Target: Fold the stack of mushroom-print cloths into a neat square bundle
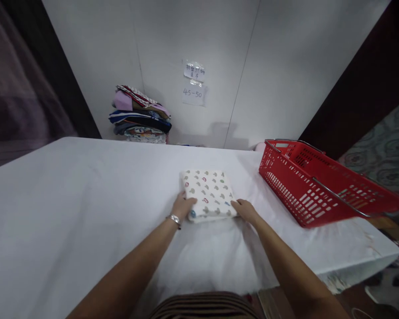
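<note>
A folded white cloth (209, 192) with small grey, red and blue prints lies on the white-covered table (119, 195) in front of me. My left hand (183, 206) grips its near left corner, thumb on top and the other fingers at the side or under it. At the near right corner, my right hand (246, 210) holds the cloth the same way, its fingertips partly hidden. A silver bracelet (174, 219) circles my left wrist.
On the right of the table stands a red plastic basket (295, 190) with metal handles. Behind the table's far edge rises a stack of folded textiles (141, 117). Two paper signs (194, 94) are taped to the white wall.
</note>
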Demonstrator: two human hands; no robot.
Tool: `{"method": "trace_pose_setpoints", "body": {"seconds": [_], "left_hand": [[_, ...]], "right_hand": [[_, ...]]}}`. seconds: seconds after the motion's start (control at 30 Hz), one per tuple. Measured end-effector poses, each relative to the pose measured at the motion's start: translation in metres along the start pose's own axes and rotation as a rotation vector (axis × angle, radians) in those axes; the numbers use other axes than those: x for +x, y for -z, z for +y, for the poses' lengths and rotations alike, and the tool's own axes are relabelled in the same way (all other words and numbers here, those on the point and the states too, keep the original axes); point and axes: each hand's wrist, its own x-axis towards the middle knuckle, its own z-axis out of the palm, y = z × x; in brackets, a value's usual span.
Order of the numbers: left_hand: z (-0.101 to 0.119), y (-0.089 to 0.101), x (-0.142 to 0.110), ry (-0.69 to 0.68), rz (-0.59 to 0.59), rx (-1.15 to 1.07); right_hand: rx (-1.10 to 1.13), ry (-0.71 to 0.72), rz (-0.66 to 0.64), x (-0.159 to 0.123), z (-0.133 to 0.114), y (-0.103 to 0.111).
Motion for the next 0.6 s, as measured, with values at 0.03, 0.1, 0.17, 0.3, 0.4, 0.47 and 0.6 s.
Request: {"method": "trace_pose_setpoints", "body": {"seconds": [0.03,0.1,0.17,0.3,0.4,0.47,0.6], "left_hand": [[0.004,0.016,0.006,0.047,0.019,-0.008],[0.011,0.05,0.015,0.083,-0.029,0.002],[0.011,0.079,0.017,0.152,-0.109,0.029],[-0.008,0.107,-0.005,0.114,-0.062,0.005],[-0.03,0.108,-0.033,-0.104,-0.109,-0.004],[-0.043,0.106,-0.047,-0.201,-0.196,0.033],[-0.055,0.102,-0.052,-0.27,-0.124,0.151]], "right_hand": [[0.012,0.013,-0.01,-0.015,-0.008,-0.01],[0.053,0.114,-0.025,-0.046,-0.025,-0.032],[0.044,0.176,-0.038,-0.072,-0.041,-0.049],[0.063,0.182,-0.042,-0.093,-0.053,-0.057],[0.172,0.191,-0.05,-0.089,-0.044,-0.05],[0.254,0.187,-0.03,-0.082,-0.036,-0.045],[0.448,0.112,0.047,-0.056,-0.024,-0.036]]}}
